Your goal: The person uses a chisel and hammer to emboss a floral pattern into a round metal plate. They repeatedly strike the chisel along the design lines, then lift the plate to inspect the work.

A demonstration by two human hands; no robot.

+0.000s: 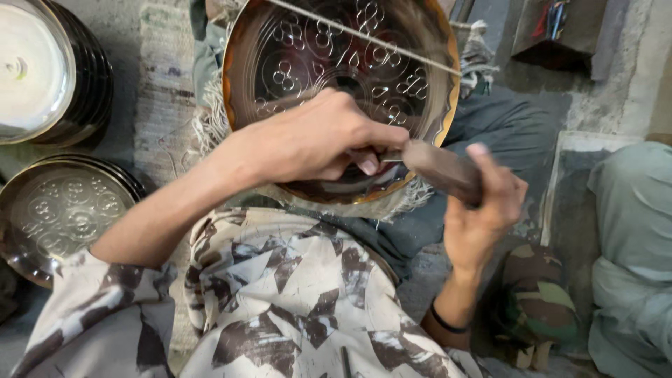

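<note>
A round, dark brown metal plate (308,49) with a scalloped golden rim and engraved loop patterns leans in front of me. My left hand (315,136) is curled over its lower part, pinching a thin metal chisel near the tip. My right hand (483,210) grips a brown wooden mallet (442,168), whose head rests against the chisel's end. A taut string (364,35) runs diagonally across the plate's upper part.
A stack of dark plates (91,77) with a pale top stands at the far left. Below it lies another engraved plate (63,210). A frayed cloth (210,119) sits under the worked plate. Another person's pale green clothing (630,231) is at the right.
</note>
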